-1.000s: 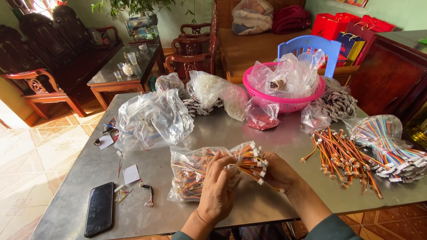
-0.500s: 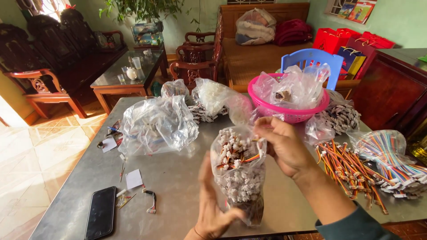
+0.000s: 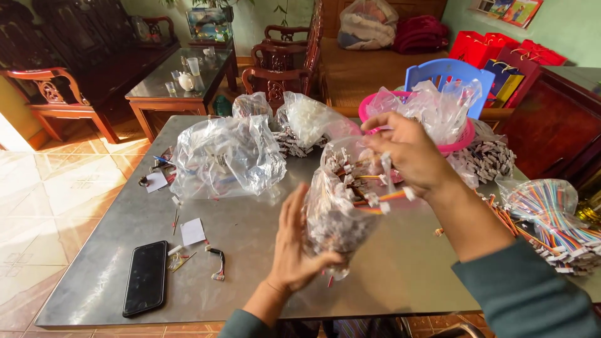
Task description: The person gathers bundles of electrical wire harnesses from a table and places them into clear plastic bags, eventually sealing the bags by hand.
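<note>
Above the grey metal table (image 3: 263, 238), the left hand (image 3: 294, 247) cups the bottom of a clear plastic bag of short white-plugged wires (image 3: 338, 213), held upright, while the right hand (image 3: 410, 153) pinches its open top, near a crumpled clear bag (image 3: 225, 156).

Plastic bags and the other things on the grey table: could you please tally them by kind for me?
Clear plastic bags, counting the held bag, the crumpled bag and four further back or right: 6
Pink basin: 1
Black phone: 1
White paper slips: 2
Total: 10
The left hand supports the held bag; the right hand grips its top.
</note>
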